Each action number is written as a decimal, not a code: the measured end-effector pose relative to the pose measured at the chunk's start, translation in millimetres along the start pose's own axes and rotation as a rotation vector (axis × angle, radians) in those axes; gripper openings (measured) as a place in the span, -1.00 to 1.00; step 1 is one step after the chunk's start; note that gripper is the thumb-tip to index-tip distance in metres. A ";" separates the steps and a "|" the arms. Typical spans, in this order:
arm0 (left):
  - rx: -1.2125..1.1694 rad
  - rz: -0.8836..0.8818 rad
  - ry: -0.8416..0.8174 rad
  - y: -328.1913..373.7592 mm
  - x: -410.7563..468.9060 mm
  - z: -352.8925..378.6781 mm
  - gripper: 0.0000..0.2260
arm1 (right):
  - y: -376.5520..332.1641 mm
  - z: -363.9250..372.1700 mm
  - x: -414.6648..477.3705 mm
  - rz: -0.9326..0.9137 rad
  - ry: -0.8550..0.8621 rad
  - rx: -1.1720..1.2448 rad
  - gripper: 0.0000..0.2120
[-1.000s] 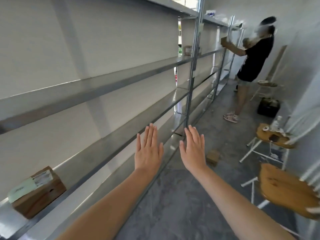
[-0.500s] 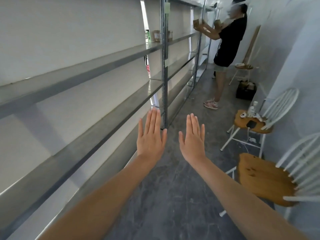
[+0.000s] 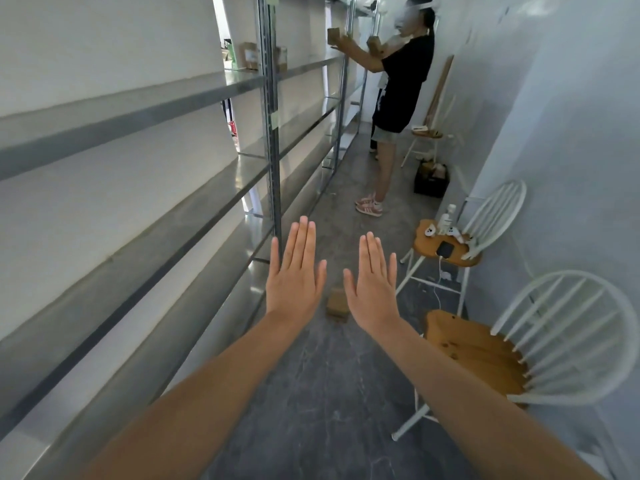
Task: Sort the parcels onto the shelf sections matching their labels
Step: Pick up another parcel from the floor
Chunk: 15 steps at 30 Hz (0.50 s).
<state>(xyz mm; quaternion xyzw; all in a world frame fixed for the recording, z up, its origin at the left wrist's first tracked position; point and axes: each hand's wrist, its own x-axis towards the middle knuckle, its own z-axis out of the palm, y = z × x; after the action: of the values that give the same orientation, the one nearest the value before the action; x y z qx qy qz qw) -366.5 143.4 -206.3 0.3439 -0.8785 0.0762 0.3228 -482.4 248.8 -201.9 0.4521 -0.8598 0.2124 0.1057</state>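
between the shelving and the chairs: two flat, empty hands

down the narrow aisle, the left hand point(image 3: 294, 278) and right hand point(image 3: 372, 284) are held out side by side, backs up, fingers straight and together, gripping nothing. on the grey floor point(image 3: 311, 393) past them lies a small brown parcel point(image 3: 337, 304), showing in the gap between the two hands; the right hand covers part of it, and no label can be read. the metal shelf point(image 3: 145, 237) runs along the left wall, its near sections bare and blurred, its lower end cut off by the frame edge. further along, more parcels point(image 3: 250, 56) stand on an upper shelf, half hidden behind an upright post. another person point(image 3: 398, 98) stands at the far section, holding small boxes up to it. two white chairs point(image 3: 540, 351) line the right wall; the farther one carries small items too tiny to identify.
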 end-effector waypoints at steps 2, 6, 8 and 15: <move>-0.039 0.020 0.009 -5.8 14.6 12.1 -0.42 | -5.2 7.5 17.5 0.011 0.017 -0.018 -0.35; -0.103 0.090 0.011 -21.9 48.0 32.2 -0.42 | -17.5 20.5 51.7 0.084 0.030 0.000 -0.35; -0.135 0.100 0.018 -31.0 66.8 39.4 -0.42 | -22.9 26.5 68.0 0.108 0.023 0.000 -0.35; -0.197 0.206 0.011 -60.9 115.9 66.3 -0.42 | -44.4 42.6 128.1 0.161 0.077 -0.014 -0.35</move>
<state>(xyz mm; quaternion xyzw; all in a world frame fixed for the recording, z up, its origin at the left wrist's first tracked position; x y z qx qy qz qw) -425.1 9.8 -191.6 0.2180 -0.9106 0.0241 0.3504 -518.3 113.1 -179.8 0.3724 -0.8901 0.2316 0.1243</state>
